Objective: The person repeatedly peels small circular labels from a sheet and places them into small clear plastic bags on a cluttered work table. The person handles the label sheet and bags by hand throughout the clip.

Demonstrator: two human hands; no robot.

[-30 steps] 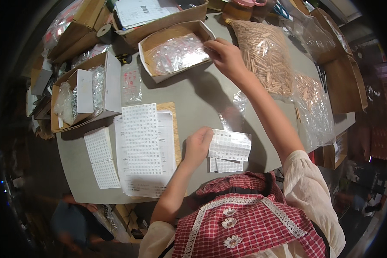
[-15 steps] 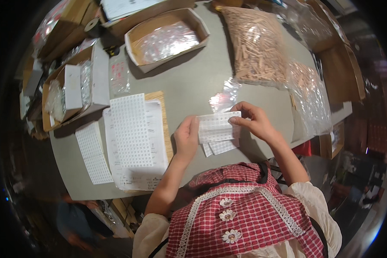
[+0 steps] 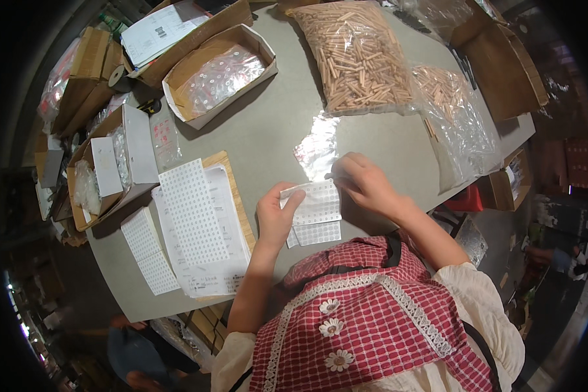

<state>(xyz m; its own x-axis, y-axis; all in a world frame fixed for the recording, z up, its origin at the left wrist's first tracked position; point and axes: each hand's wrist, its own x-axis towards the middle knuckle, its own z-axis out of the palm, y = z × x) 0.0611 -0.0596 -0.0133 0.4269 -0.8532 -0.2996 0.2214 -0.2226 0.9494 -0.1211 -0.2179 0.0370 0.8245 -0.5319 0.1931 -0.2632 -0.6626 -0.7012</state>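
A small white sheet of printed round stickers [image 3: 319, 208] is held up over the table's near edge. My left hand [image 3: 276, 212] grips its left side, thumb on top. My right hand [image 3: 367, 184] is closed in a pinch at the sheet's upper right corner; what lies between its fingertips is too small to make out. Below the held sheet, partly hidden by it, are more sticker sheets [image 3: 319, 232]. Just beyond my hands lie shiny clear plastic bags [image 3: 317, 145] on the table.
To the left, a long sticker sheet [image 3: 193, 212] covers papers on a wooden board [image 3: 237, 189], beside more sticker sheets [image 3: 147, 248]. Farther off stand a box of small bags [image 3: 268, 52] and a divided box [image 3: 140, 144]. A big bag of wooden pegs [image 3: 359, 59] lies far right.
My right hand has shifted from gripping the sheet's top face to pinching at its corner. The view has turned slightly, so the table's contents appear shifted left.
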